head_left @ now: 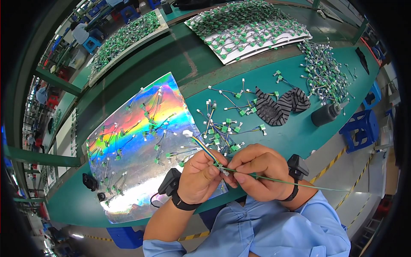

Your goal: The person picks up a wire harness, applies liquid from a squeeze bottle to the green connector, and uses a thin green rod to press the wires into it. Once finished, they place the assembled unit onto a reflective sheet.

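Observation:
Near the table's front edge, my left hand [198,180] pinches a short wire harness [202,144]. Its blue, yellow and white wires rise up and left to a white plug [187,133]. At the harness's other end, a small green and metallic piece shows between my fingertips, partly hidden. My right hand [263,173] is closed on a long thin green rod [302,185], which sticks out to the right. The rod's tip meets the small piece at my left fingers; exactly how they touch is too small to tell.
A shiny rainbow sheet [141,171] carries several harnesses, with more loose harnesses [220,128] beside it. Farther right lie a striped cloth [274,107], a black bottle [326,114] and a harness heap [325,70]. Loaded white boards [239,58] stand behind. Blue stools [361,130] are on the floor.

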The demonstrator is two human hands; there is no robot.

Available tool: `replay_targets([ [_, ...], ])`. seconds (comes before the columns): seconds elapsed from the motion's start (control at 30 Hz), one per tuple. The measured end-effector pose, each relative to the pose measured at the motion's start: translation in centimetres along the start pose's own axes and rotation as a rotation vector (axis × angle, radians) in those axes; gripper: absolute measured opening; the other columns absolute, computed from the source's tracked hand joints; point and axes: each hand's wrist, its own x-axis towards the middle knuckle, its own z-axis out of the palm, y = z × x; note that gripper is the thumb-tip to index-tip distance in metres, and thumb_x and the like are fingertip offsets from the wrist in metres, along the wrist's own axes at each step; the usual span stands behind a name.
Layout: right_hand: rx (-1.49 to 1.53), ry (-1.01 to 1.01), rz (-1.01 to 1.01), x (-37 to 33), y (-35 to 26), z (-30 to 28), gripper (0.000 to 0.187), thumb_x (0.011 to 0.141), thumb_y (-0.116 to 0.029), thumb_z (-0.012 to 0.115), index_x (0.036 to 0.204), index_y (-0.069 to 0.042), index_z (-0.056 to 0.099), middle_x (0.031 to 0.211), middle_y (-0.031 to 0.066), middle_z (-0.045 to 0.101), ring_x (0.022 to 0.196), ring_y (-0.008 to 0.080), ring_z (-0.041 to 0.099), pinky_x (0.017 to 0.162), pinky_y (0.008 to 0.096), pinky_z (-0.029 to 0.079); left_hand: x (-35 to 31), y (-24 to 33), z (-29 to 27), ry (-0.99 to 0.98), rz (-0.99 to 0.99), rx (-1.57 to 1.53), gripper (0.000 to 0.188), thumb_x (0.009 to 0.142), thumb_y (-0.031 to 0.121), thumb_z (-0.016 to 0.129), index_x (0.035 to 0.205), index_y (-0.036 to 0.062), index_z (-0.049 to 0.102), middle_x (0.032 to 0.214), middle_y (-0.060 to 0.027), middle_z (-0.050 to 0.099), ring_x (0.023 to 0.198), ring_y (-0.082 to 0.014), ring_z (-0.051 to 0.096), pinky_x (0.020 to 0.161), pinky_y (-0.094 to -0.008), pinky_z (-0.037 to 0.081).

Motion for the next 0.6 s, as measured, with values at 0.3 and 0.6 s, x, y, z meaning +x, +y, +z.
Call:
replay_targets([
  [0.3,-0.085,0.002,-0.033,-0.04,-0.16,0.08,0.020,0.076,0.004,0.066,0.090,-0.003,0.053,0.089,0.0141,0.063,0.067,0.0246,0.064,0.055,0.0317,0.051,-0.03,-0.04,-0.20,0.019,-0.026,0.000,0.025,0.089,0.017,0.062,0.104,-0.0017,0.053,0.092,-0.0151,0.064,0.078,-0.0269,0.066,0.070,-0.0409,0.056],
  [0.6,-0.305,0.011,-0.145,-0.60,0.07,0.76,0.028,0.075,0.006,0.066,0.095,-0.006,0.051,0.094,0.0115,0.063,0.065,0.0223,0.062,0.053,0.0306,0.050,-0.05,-0.56,-0.13,0.063,0.034,0.003,0.023,0.088,0.012,0.064,0.103,-0.0010,0.053,0.095,-0.0139,0.064,0.084,-0.0234,0.065,0.075,-0.0350,0.054],
])
